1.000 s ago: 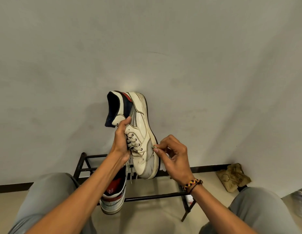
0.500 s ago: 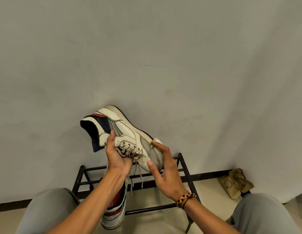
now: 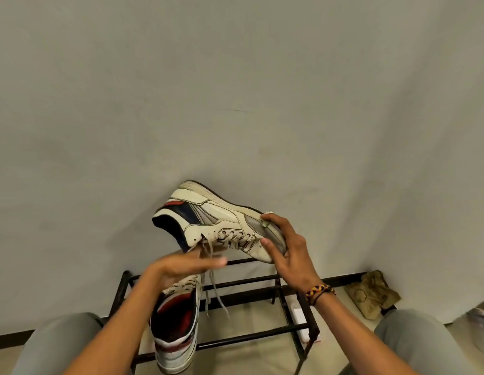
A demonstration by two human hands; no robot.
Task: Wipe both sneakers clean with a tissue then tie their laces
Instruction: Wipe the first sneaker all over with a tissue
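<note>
Head view: the right hand (image 3: pixel 287 253) grips the toe end of the raised sneaker (image 3: pixel 222 220), sole tipped toward the wall, a scrap of white tissue (image 3: pixel 268 213) peeking out under the fingertips. The left hand (image 3: pixel 186 266) hovers flat and relaxed beneath the heel, holding nothing, loose laces (image 3: pixel 211 277) trailing past it. The second sneaker (image 3: pixel 176 328) sits on the black rack (image 3: pixel 262 280) below. This looks like wiping in hand; next the tissue needs sweeping along the upper, left hand steadying the heel.
</note>
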